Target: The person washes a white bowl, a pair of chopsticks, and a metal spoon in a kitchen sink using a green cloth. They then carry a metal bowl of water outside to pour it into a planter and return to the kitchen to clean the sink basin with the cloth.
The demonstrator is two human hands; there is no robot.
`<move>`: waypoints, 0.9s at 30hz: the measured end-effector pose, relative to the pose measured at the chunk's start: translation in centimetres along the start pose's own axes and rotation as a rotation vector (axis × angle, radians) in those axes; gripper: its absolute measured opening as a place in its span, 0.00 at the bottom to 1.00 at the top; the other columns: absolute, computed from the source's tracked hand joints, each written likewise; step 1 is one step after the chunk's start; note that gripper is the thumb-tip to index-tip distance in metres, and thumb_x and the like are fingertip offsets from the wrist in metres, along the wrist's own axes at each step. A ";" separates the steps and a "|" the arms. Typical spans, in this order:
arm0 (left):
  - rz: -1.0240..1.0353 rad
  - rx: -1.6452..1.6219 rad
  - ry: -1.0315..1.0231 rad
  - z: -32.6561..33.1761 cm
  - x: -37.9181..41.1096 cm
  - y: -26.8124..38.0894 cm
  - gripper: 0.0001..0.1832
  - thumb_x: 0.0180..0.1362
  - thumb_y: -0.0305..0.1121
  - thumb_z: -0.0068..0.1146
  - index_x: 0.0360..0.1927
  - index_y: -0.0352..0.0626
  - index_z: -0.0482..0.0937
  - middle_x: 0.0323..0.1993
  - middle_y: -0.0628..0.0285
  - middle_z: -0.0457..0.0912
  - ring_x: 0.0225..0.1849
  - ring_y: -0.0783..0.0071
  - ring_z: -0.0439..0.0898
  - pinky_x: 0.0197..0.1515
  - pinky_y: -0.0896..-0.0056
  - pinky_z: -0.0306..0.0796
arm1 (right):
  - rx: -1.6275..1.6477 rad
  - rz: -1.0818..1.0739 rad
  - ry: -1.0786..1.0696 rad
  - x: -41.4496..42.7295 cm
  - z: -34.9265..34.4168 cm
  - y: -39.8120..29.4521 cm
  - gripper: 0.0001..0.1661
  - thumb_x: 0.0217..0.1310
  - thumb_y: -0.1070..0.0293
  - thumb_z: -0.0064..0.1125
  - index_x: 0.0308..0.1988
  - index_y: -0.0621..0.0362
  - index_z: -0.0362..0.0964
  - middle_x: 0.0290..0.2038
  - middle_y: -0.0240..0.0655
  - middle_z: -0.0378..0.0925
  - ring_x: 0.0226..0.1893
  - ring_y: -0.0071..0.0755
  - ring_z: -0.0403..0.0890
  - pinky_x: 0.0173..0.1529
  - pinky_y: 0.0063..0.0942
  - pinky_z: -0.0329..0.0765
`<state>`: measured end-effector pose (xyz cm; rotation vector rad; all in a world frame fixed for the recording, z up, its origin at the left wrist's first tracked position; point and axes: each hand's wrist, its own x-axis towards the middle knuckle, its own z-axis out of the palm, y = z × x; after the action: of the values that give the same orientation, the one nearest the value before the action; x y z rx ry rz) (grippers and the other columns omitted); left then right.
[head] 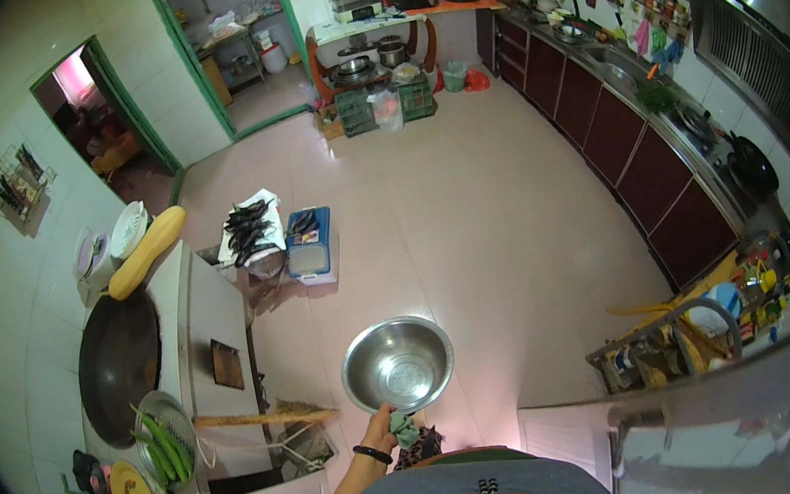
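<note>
My left hand (381,429), with a dark bangle at the wrist, grips the near rim of a stainless steel basin (396,364). The basin is held out in front of my body, tilted so its bare inside faces me. A crumpled green cloth (404,429) is at the same hand, just under the rim; whether it is pinched between the fingers I cannot tell. Beneath it shows a piece of leopard-print fabric (419,448). My right hand is out of view.
To the left, a tiled stove holds a large wok (120,369), a yellow squash (147,253) and green peppers in a colander (165,446). Eggplants (250,229) lie beside a blue-lidded box (310,247) on the floor. Dark red cabinets (620,124) line the right; a metal-framed rack (667,353) stands nearer.
</note>
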<state>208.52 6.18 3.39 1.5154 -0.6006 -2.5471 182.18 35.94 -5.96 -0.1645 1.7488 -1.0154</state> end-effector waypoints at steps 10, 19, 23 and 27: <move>0.048 0.157 0.033 6.9 11.3 18.2 0.14 0.52 0.32 0.45 0.38 0.32 0.66 0.24 0.55 0.73 0.21 0.62 0.76 0.20 0.57 0.73 | 0.206 0.169 0.295 6.9 -3.8 -6.5 0.15 0.56 0.64 0.51 0.45 0.54 0.67 0.28 0.36 0.75 0.22 0.30 0.76 0.24 0.30 0.74; 0.063 0.391 0.052 16.9 23.4 29.7 0.13 0.55 0.36 0.42 0.35 0.34 0.68 0.20 0.57 0.73 0.21 0.64 0.76 0.22 0.60 0.74 | 0.585 0.264 0.616 9.5 -6.5 -6.7 0.15 0.57 0.63 0.51 0.45 0.54 0.67 0.28 0.36 0.75 0.22 0.29 0.76 0.24 0.29 0.74; -0.008 0.455 0.013 26.2 29.0 31.3 0.14 0.54 0.36 0.44 0.37 0.33 0.68 0.21 0.56 0.72 0.20 0.63 0.76 0.21 0.57 0.74 | 0.719 0.351 0.668 13.0 -7.9 -5.7 0.15 0.58 0.63 0.51 0.45 0.54 0.67 0.28 0.36 0.75 0.21 0.29 0.76 0.23 0.29 0.74; -0.125 0.547 -0.162 37.8 33.1 32.7 0.16 0.54 0.36 0.44 0.38 0.32 0.68 0.22 0.55 0.73 0.22 0.63 0.77 0.21 0.58 0.75 | 0.785 0.396 0.723 16.6 -12.3 -6.2 0.15 0.58 0.63 0.50 0.45 0.54 0.67 0.28 0.36 0.75 0.21 0.29 0.76 0.23 0.29 0.74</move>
<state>156.24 -23.21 5.02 1.5280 -1.3554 -2.7622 162.57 29.69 -12.47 1.1179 1.7316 -1.4722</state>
